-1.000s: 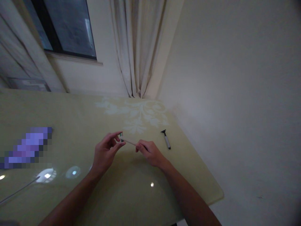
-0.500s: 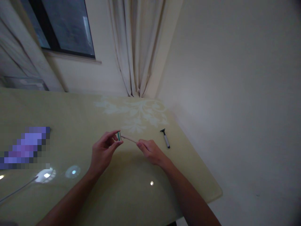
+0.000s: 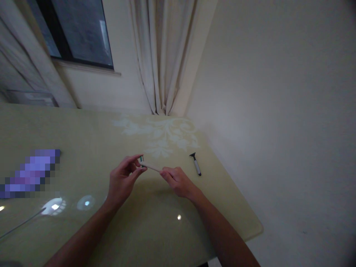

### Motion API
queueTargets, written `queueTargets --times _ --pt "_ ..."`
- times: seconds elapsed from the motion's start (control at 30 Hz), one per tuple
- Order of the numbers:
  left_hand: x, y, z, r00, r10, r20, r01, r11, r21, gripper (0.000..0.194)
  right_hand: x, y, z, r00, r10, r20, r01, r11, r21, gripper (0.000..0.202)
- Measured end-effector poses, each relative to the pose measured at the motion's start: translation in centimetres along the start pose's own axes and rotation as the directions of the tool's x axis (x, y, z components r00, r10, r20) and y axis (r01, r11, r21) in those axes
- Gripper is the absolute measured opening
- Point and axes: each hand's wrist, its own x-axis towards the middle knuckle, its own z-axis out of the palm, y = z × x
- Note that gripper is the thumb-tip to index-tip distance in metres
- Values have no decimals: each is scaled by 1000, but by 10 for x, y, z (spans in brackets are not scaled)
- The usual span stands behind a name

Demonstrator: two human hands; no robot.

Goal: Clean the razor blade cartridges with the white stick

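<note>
Between the thumb and fingertips of my left hand is a small green rectangular piece with dark edges, its kind too small to make out. My right hand is closed round a thin pale stick that points left. The stick's far end crosses in front of the green piece and hides part of it; whether they touch I cannot tell. Both hands are above the table. To the right of my right hand lies a razor with a black head and a grey-and-black handle.
The glossy yellow-green table has a pale floral pattern and bright reflections. At the left lies a pixelated purple-blue object, with a thin cable nearer me. A wall runs along the right, and a curtain hangs behind the table.
My right hand has shifted slightly left, and the stick's tip has moved from beside the green piece to across it. My left hand has barely moved. The razor lies as before.
</note>
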Motion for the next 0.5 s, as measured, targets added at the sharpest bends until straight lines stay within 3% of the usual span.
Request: queueTargets --times 0.5 --pt "0 3 1 1000 -5 11 5 1000 29 36 0 1 0 1000 19 -20 -18 999 30 46"
